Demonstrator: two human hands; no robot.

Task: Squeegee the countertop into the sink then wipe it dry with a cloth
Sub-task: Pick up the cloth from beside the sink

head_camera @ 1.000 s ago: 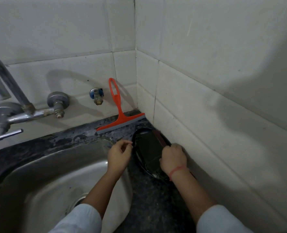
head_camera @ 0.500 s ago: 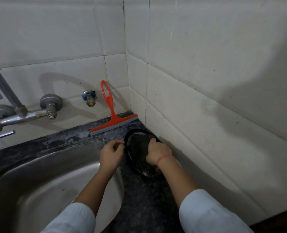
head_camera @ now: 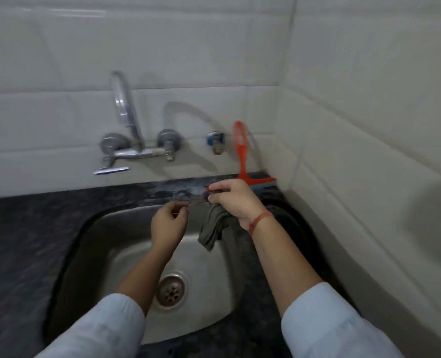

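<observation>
Head view: my right hand (head_camera: 236,202) pinches one grey cloth (head_camera: 213,229) above the sink (head_camera: 105,244); my left hand (head_camera: 169,224) is curled, seemingly empty; one orange squeegee (head_camera: 242,156) leans against the far wall, right of the tap (head_camera: 126,117); one black tray (head_camera: 299,228) lies right.

A chrome tap (head_camera: 126,130) juts from the white-tiled wall (head_camera: 59,47) at the far side, a small blue-capped valve (head_camera: 216,142) to its right — and a black dish (head_camera: 295,223) sits near the right corner.

No readable text anywhere (frame is blurred).
</observation>
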